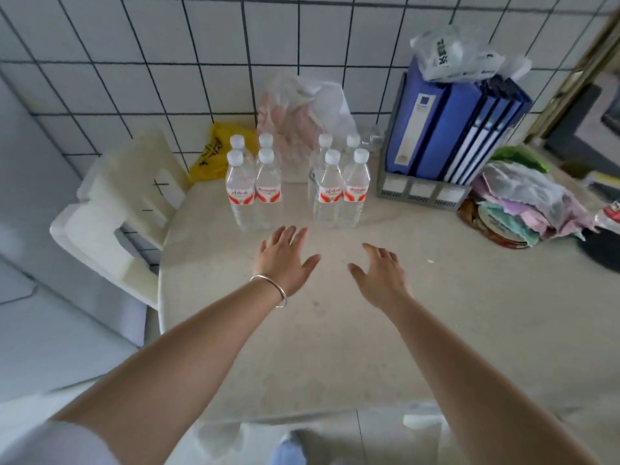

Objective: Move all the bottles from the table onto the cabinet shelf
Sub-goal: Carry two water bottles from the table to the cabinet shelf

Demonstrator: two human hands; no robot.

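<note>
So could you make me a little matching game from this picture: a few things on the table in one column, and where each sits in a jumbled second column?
Things:
1. clear plastic water bottles with white caps
2. blue ring binders
3. crumpled yellow plastic bag
4. silver bangle

Places:
A. round the wrist of the left hand
B. standing upright in a grey file rack
C. against the tiled wall, left of the bottles
D. in two clusters ahead of both hands

Pairs: 1-D, 2-B, 3-C, 4-A
</note>
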